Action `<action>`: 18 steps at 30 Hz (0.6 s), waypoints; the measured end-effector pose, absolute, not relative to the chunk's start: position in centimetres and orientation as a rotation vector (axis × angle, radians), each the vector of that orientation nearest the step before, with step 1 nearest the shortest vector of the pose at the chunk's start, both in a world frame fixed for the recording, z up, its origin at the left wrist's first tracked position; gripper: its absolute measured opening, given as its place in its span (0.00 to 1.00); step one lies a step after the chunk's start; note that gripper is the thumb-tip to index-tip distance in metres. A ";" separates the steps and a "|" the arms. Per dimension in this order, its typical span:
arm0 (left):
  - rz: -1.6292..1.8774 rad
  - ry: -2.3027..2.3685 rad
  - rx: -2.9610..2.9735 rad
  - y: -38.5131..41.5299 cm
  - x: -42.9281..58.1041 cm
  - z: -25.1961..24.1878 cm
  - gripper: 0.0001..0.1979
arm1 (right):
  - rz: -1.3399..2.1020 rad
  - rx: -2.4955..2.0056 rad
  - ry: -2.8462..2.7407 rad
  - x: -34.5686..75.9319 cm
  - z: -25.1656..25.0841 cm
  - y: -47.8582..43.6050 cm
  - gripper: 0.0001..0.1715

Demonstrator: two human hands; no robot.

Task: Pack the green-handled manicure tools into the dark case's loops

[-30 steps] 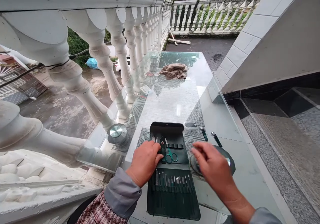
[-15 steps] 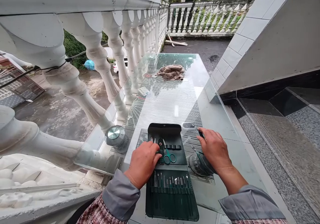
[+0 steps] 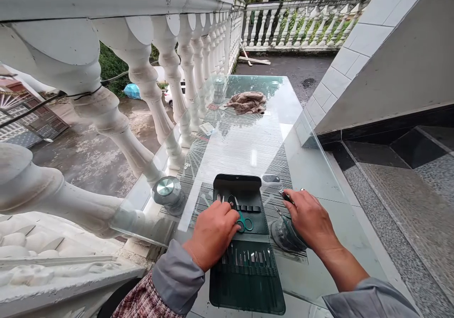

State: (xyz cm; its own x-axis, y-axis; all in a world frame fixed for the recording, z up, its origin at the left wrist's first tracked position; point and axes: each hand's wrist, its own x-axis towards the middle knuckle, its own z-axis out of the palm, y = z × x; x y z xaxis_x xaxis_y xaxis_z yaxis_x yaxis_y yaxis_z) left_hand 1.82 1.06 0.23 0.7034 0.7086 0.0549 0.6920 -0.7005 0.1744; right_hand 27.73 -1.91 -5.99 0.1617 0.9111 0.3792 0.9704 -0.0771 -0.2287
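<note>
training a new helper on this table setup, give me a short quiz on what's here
1. Which hand is at the green-handled scissors, left or right?
2. True or false: the brown cloth lies on the glass tabletop, farther from the person than the open green tool roll.
3. What does the right hand appear to hold at its fingertips?

Key:
1. The left hand
2. True
3. A small dark-handled tool
</note>
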 end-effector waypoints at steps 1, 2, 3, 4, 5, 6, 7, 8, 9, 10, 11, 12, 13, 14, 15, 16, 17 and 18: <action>0.194 1.076 2.814 1.0 2.0 0.2 0.04 | -0.194 -2.013 -1.789 27.7 -6.0 -1.9 0.14; 0.205 1.001 2.865 0.9 2.2 0.0 0.04 | -0.199 -2.005 -1.790 27.7 -6.1 -1.9 0.14; 0.204 0.923 2.919 0.8 2.3 -0.1 0.04 | -0.201 -2.000 -1.789 27.6 -6.1 -1.9 0.15; 0.193 0.846 2.972 0.8 2.5 -0.2 0.04 | -0.197 -2.000 -1.785 27.6 -6.1 -1.8 0.15; 0.173 0.775 3.018 0.8 2.7 -0.3 0.04 | -0.183 -2.002 -1.777 27.5 -6.1 -1.8 0.16; 0.147 0.716 3.054 0.7 2.8 -0.4 0.05 | -0.154 -2.002 -1.762 27.5 -6.1 -1.8 0.16; 0.118 0.673 3.078 0.7 2.9 -0.5 0.06 | -0.108 -2.002 -1.736 27.5 -6.0 -1.8 0.16; 0.092 0.644 3.092 0.7 2.9 -0.6 0.07 | -0.044 -1.998 -1.693 27.5 -5.9 -1.8 0.16; 0.071 0.627 3.100 0.7 2.9 -0.7 0.07 | 0.041 -1.990 -1.631 27.5 -5.7 -1.8 0.15; 0.056 0.619 3.103 0.7 2.9 -0.8 0.08 | 0.142 -1.975 -1.548 27.5 -5.4 -1.8 0.15; 0.047 0.620 3.105 0.7 2.9 -0.9 0.08 | 0.264 -1.947 -1.447 27.4 -5.1 -1.9 0.14; 0.040 0.626 3.106 0.7 2.9 -0.9 0.09 | 0.399 -1.908 -1.332 27.3 -4.6 -2.0 0.14; 0.037 0.633 3.107 0.7 2.9 -1.0 0.08 | 0.538 -1.852 -1.213 27.1 -4.2 -2.1 0.15; 0.036 0.638 3.107 0.7 2.9 -1.0 0.08 | 0.664 -1.783 -1.097 26.8 -3.7 -2.2 0.17; 0.035 0.639 3.108 0.8 2.9 -1.0 0.08 | 0.769 -1.707 -0.992 26.5 -3.2 -2.4 0.19; 0.036 0.637 3.110 0.8 2.9 -1.0 0.08 | 0.852 -1.632 -0.904 26.2 -2.8 -2.6 0.22; 0.038 0.632 3.113 0.8 2.9 -1.1 0.08 | 0.916 -1.564 -0.839 25.8 -2.4 -2.8 0.25; 0.041 0.626 3.116 0.8 2.9 -1.1 0.08 | 0.966 -1.506 -0.798 25.4 -2.0 -3.0 0.29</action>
State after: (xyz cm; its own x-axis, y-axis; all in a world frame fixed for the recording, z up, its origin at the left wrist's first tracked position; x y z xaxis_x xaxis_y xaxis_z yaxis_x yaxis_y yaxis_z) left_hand 2.89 0.83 -1.06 0.9222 0.3854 0.0324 0.3864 -0.9218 -0.0313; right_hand 25.43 -3.03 -2.01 0.4362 0.8880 -0.1454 -0.0244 -0.1499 -0.9884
